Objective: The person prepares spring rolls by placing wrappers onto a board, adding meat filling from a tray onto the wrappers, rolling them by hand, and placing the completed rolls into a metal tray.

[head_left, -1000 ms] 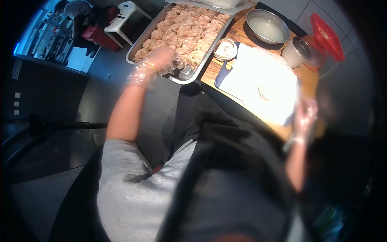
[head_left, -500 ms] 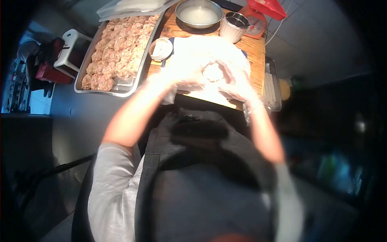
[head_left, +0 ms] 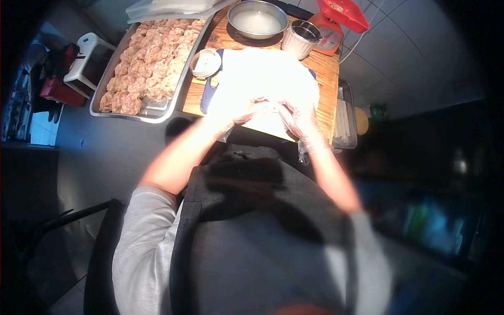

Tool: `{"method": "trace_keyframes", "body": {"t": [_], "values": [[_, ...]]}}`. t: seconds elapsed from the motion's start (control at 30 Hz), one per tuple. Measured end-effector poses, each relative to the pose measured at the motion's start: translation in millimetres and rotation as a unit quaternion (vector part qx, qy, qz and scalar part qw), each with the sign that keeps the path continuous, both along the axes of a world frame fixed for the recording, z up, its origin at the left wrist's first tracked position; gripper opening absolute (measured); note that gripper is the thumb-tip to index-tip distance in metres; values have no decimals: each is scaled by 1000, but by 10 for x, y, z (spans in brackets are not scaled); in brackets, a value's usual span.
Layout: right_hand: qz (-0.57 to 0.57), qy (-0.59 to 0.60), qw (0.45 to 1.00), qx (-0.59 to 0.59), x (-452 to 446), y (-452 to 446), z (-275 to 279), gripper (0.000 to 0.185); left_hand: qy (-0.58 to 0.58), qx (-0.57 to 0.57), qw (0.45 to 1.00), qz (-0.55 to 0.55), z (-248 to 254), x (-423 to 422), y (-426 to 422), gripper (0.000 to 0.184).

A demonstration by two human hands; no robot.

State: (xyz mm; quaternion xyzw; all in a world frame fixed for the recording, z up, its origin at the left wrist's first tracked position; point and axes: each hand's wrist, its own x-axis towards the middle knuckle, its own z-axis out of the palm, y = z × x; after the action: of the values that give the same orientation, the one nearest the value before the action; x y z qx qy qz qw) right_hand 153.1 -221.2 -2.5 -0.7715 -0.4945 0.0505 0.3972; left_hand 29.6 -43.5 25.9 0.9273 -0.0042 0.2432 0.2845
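Note:
Both of my hands wear thin clear plastic gloves and meet over a brightly lit white board with blue edges point(head_left: 208, 98). My left hand point(head_left: 242, 109) is closed, its fingers curled in toward the other hand. My right hand point(head_left: 297, 111) is closed too, thumb side facing the left. Glare washes out the fingertips and the board top, so whatever lies between the hands cannot be made out. Left of the board, a metal tray point(head_left: 173, 107) holds rows of raw minced-meat balls point(head_left: 152, 63). A small stack of pale round cups or dishes point(head_left: 206, 63) sits at the board's left corner.
Behind the board stand a metal bowl of cloudy liquid point(head_left: 257, 22), a ribbed container with a dark rim point(head_left: 301, 41) and a red scale point(head_left: 329, 34). Clear plastic lids point(head_left: 176, 7) overlap the tray's far end. A bin point(head_left: 344, 118) hangs beyond the wooden table's point(head_left: 328, 86) right edge.
My hands have drawn closer together and lower. The pale round lump that showed between them is now hidden. The whole view has shifted slightly.

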Motion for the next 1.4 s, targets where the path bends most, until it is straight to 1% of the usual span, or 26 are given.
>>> {"method": "trace_keyframes", "body": {"t": [0.07,0.13,0.2,0.23,0.3,0.33,0.37,0.43,0.5,0.53,0.6,0.63,0.67,0.73,0.8,0.87,0.93,0.97,1.03,1.1,1.17,1.23,1.27,1.3,1.33,1.4], "values": [[-29,-4,997,-65,54,-78,-17,23,59,-50,997,-3,-173,28,131,36],[-2,-47,997,-53,139,-155,19,25,154,-119,981,-14,-255,13,312,36],[9,5,1000,4,143,-124,84,26,126,-78,988,-45,-214,-21,402,36],[5,83,995,53,84,-69,107,27,113,-57,990,-61,-163,-34,424,35],[12,78,996,42,-30,38,147,31,57,-31,998,-19,-60,-21,231,35],[24,-6,1000,-16,-65,91,150,35,28,-18,999,1,-35,-20,148,34],[36,-90,992,-75,-59,121,153,38,47,-34,998,0,-76,10,151,35],[-16,112,989,-94,99,139,-105,43,79,-67,995,-1,-125,111,179,38],[-23,107,990,-85,208,95,-151,43,93,-74,993,-21,-34,91,219,38],[-4,4,998,-68,216,31,-86,42,103,-79,991,-33,1,71,229,39],[16,-155,986,-54,228,-50,79,38,56,-26,997,-41,-96,78,238,41],[17,-210,976,-56,232,-79,157,37,32,0,999,-45,-148,85,237,43],[18,-264,963,-59,238,-110,193,35,42,-15,999,-31,-194,99,240,43],[-15,-50,998,-44,264,-187,34,27,64,-43,997,-7,-226,128,236,42],[-12,-13,999,-44,359,-271,-16,24,70,-38,997,2,-222,132,229,41],[27,-150,986,-65,471,-370,12,27,40,-6,999,5,-246,139,237,41],[12,-187,981,-56,290,-286,160,30,-22,50,999,1,-287,146,233,40],[3,-204,978,-52,223,-263,208,31,8,16,1000,-5,-268,148,228,39],[77,33,992,-94,699,-372,-218,44,69,-50,996,-20,-91,122,195,38],[91,142,981,-94,814,-376,-307,57,53,-21,998,-26,-101,135,222,37],[47,126,989,-59,544,-347,-95,69,52,6,998,-32,-89,121,230,37],[9,14,993,-117,433,-476,202,72,61,32,997,-42,32,107,205,38],[-11,-42,988,-147,430,-531,280,74,99,27,994,-48,122,128,167,39],[-3,-122,992,-45,475,-554,190,59,138,22,989,-54,212,147,100,39],[-1,-105,992,-69,482,-556,151,58,176,17,982,-59,303,166,34,40],[0,-70,991,-118,492,-561,81,56,187,12,980,-70,392,211,-139,39]]}}
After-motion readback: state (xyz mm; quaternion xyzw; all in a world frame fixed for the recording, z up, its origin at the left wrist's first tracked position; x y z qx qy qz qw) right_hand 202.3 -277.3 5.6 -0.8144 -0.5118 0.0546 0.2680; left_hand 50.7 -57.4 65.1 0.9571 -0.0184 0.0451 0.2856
